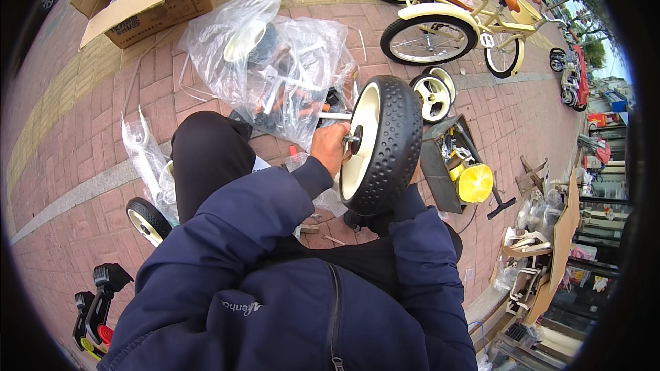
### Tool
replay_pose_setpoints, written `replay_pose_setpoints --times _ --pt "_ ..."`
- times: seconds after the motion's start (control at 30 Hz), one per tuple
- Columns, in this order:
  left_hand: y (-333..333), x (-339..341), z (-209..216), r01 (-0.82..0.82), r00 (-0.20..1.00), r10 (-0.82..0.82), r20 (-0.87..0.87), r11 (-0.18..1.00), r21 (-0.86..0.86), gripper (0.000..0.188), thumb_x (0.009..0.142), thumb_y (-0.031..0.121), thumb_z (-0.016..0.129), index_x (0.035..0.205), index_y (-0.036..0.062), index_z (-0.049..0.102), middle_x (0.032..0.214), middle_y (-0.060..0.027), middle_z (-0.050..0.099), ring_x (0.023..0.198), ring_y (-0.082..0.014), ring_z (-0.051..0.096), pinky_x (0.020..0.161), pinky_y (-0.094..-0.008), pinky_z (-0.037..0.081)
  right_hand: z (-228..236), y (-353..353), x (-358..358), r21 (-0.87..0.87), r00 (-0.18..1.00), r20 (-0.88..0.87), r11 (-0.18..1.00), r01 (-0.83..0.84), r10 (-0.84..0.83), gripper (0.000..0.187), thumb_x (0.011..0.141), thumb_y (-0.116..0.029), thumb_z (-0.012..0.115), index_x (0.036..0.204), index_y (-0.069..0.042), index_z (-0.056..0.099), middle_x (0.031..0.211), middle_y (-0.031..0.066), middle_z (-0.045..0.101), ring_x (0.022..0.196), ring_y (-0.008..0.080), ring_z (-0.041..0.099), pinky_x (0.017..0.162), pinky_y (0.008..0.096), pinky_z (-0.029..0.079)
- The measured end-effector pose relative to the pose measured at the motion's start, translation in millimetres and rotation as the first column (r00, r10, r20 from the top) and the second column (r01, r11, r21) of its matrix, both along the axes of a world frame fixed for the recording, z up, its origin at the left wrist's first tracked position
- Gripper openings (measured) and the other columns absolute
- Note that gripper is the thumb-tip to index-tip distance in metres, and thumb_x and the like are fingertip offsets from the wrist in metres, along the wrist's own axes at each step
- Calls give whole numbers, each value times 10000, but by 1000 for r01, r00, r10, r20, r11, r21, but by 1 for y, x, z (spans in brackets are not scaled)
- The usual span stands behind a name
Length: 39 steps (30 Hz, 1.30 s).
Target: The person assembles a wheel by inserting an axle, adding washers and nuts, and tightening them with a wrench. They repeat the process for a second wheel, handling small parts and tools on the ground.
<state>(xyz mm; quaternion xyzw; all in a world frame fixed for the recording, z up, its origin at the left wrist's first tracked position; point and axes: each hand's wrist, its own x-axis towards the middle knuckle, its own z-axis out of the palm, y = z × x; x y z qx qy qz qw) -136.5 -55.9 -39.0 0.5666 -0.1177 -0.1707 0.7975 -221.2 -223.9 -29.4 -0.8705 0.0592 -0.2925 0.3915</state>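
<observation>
A wheel point(382, 144) with a black studded tyre and a cream rim is held upright in front of me, between my knees. My left hand point(331, 145) is closed at its hub, with the fingers on a small metal piece point(351, 139) that looks like an axle end or nut. Behind the tyre, on the far right side, my right hand point(416, 173) supports the wheel; most of its fingers are hidden. Clear plastic bags point(295, 62) with white and dark parts lie on the paving just beyond.
An open metal toolbox point(440, 172) with a yellow round item point(475, 183) stands to the right. Two small wheels point(432, 96) lie behind it. A cream tricycle point(440, 20) is parked at the back, a cardboard box point(148, 3) far left. Another wheel point(148, 221) lies by my left leg.
</observation>
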Motion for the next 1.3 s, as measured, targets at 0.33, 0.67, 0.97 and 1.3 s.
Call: replay_pose_setpoints --times 0.33,0.67,0.97,1.3 --pt "2 5 10 26 977 -45 -209 995 -93 297 926 273 474 782 30 563 650 -61 518 499 -148 470 449 -297 359 19 12 7 200 992 -120 978 62 -38 420 951 -220 358 704 29 589 628 119 621 561 243 560 556 372 415" --pt "30 17 42 64 946 -104 306 989 136 190 941 155 628 1012 -9 689 979 -74 642 892 -132 585 783 -263 470 27 12 4 281 993 -117 960 24 9 448 981 -233 340 762 35 624 703 84 662 600 182 588 582 337 453" --pt "41 24 64 22 898 -242 366 859 512 158 947 152 614 971 6 669 920 -24 614 811 -136 585 734 -278 482 34 16 8 239 992 -126 970 34 -4 444 977 -227 343 758 34 628 690 88 666 590 199 593 578 342 459" --pt "19 17 18 240 903 -272 -334 961 -135 511 1026 475 338 906 43 585 710 -55 578 621 -143 543 615 -279 429 24 7 11 -198 998 11 978 -65 69 261 912 -123 448 766 33 597 691 137 637 578 287 585 566 375 438"
